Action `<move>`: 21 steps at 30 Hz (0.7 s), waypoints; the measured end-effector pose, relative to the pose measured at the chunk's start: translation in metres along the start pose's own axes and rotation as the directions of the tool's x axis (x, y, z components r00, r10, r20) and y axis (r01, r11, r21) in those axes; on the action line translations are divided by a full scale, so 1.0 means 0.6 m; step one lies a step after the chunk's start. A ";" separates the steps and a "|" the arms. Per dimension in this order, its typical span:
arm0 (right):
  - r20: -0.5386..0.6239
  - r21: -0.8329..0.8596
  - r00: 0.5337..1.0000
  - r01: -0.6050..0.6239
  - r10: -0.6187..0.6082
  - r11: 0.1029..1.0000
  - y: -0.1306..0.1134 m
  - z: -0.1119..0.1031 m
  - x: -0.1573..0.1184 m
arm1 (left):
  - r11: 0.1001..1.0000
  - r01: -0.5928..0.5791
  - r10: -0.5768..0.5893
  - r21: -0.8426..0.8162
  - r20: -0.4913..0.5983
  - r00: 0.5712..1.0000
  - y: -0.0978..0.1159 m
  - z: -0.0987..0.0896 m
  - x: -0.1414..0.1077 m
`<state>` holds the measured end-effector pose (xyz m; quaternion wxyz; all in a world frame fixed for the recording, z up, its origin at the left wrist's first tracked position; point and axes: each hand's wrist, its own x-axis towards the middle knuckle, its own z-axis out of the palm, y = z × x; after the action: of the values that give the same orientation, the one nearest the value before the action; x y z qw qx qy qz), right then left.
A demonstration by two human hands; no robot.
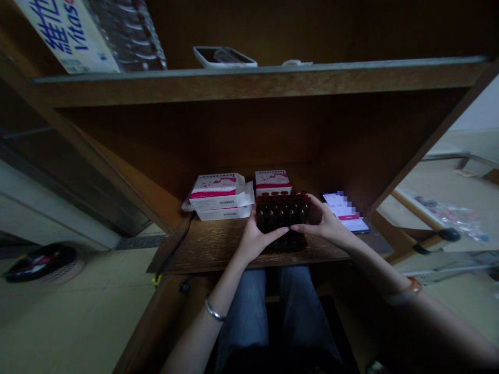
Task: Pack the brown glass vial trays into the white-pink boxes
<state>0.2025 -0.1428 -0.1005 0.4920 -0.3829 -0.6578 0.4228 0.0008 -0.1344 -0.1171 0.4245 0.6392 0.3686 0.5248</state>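
Both hands grip a dark brown, glossy block of rounded, bottle-like shapes in rows (283, 212), apparently a strip pack of small vials. My left hand (255, 236) is closed around its left side, thumb across the front. On the right side, my right hand (317, 221) holds it the same way, and the two thumb tips nearly meet. Beneath the thumbs, more dark brown vials (288, 242) show at the shelf's front. Just behind the block stands a white and pink box (273, 181). Two stacked white and pink boxes (218, 195) lie to the left, the upper one with its end flap open.
A phone with a lit screen (346, 212) lies right of my hands. The wooden shelf (218, 244) has side walls and an upper shelf (249, 85) overhead, carrying a white tray-like item (224, 57) and a bottle pack (125, 36). A cable (179, 241) runs down the left edge.
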 end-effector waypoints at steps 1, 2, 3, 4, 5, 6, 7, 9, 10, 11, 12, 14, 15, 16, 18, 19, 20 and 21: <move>0.002 0.012 1.000 -0.002 0.002 1.000 0.000 0.002 0.000 | 1.000 0.000 0.000 0.001 -0.004 1.000 0.000 0.002 0.000; 0.001 0.027 1.000 -0.005 0.005 1.000 0.001 0.005 -0.001 | 1.000 0.000 0.000 0.001 -0.006 1.000 0.001 0.003 0.000; -0.002 0.043 1.000 -0.009 0.009 0.999 0.003 0.008 -0.002 | 1.000 -0.001 0.001 0.000 -0.005 1.000 0.001 0.003 0.000; -0.009 0.055 1.000 -0.012 0.013 0.998 0.006 0.012 -0.003 | 1.000 -0.002 0.002 0.000 -0.005 1.000 0.002 0.004 -0.001; -0.016 0.059 1.000 -0.017 0.018 0.998 0.008 0.015 -0.004 | 1.000 -0.003 0.003 0.000 -0.007 1.000 0.002 0.005 -0.002; -0.025 0.058 0.999 -0.023 0.025 0.998 0.011 0.017 -0.006 | 1.000 -0.006 0.006 0.002 -0.011 1.000 0.001 0.005 -0.004; -0.036 0.054 0.999 -0.031 0.033 0.998 0.013 0.019 -0.007 | 1.000 -0.012 0.012 0.005 -0.016 1.000 0.000 0.006 -0.005; -0.053 0.047 0.997 -0.051 0.054 0.998 0.013 0.022 -0.008 | 1.000 -0.024 0.024 0.009 -0.026 0.999 -0.003 0.007 -0.007; -0.062 0.047 0.997 -0.053 0.056 0.997 0.012 0.023 -0.008 | 1.000 -0.029 0.030 0.009 -0.029 0.999 -0.003 0.007 -0.007; -0.067 0.049 0.997 -0.046 0.049 0.998 0.010 0.024 -0.009 | 0.999 -0.035 0.035 0.005 -0.027 0.999 -0.003 0.007 -0.006; -0.072 0.051 0.997 -0.030 0.034 0.998 0.007 0.025 -0.009 | 0.999 -0.040 0.040 0.000 -0.020 0.999 -0.002 0.006 -0.005; -0.085 0.056 0.996 0.012 -0.007 0.998 0.001 0.029 -0.010 | 0.998 -0.057 0.057 -0.004 0.005 0.998 0.004 0.003 0.000; -0.095 0.059 0.995 0.029 -0.023 0.998 -0.002 0.031 -0.011 | 0.998 -0.064 0.064 -0.003 0.022 0.998 0.008 0.001 0.002; -0.105 0.062 0.994 0.038 -0.032 0.997 -0.004 0.034 -0.011 | 0.998 -0.066 0.065 0.001 0.038 0.997 0.013 0.000 0.005; -0.135 0.065 0.991 0.034 -0.025 0.997 -0.004 0.040 -0.013 | 0.999 -0.038 0.038 -0.004 0.061 0.997 0.020 -0.003 0.010; -0.149 0.069 0.989 0.026 -0.015 0.997 -0.002 0.043 -0.013 | 1.000 -0.012 0.013 -0.015 0.069 0.998 0.022 -0.004 0.011; -0.164 0.081 0.986 0.016 -0.003 0.997 0.001 0.046 -0.013 | 0.999 0.018 -0.016 -0.031 0.076 0.997 0.023 -0.004 0.012; -0.176 0.101 0.984 0.009 0.009 0.995 0.005 0.048 -0.013 | 0.998 0.045 -0.041 -0.045 0.080 0.996 0.022 -0.004 0.012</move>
<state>0.1765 -0.1539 -0.1102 0.5669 -0.3934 -0.5893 0.4202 0.0004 -0.1320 -0.1021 0.4648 0.6413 0.3529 0.4982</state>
